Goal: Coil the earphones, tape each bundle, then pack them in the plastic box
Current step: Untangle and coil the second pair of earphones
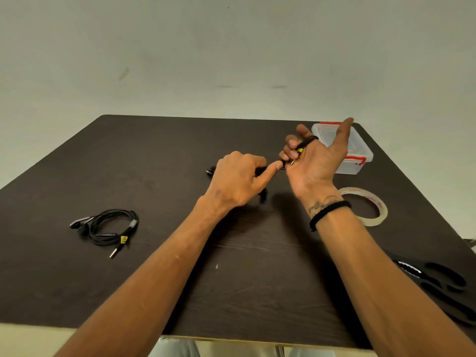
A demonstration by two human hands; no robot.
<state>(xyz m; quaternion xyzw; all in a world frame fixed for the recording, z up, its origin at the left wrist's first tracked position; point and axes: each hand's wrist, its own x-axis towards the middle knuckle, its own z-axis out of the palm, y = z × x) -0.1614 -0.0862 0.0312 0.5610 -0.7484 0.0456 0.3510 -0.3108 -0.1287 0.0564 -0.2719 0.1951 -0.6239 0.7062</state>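
My right hand (pixel 318 161) is raised palm-up over the table, with a black earphone cable (pixel 306 143) looped around its fingers; the yellow-tagged jack end lies against the palm. My left hand (pixel 238 182) pinches the same cable just left of the right hand, and an earbud (pixel 210 171) shows behind its knuckles. A second pair of black earphones (pixel 108 226) lies coiled on the table at the left, with a strip of tape around it. The clear plastic box (pixel 356 157) with red clips stands behind my right hand.
A roll of clear tape (pixel 374 217) lies flat by my right wrist. Black scissors (pixel 443 287) rest near the table's right edge. The dark wooden table (pixel 159 163) ends at a pale wall behind and at its front edge near my body.
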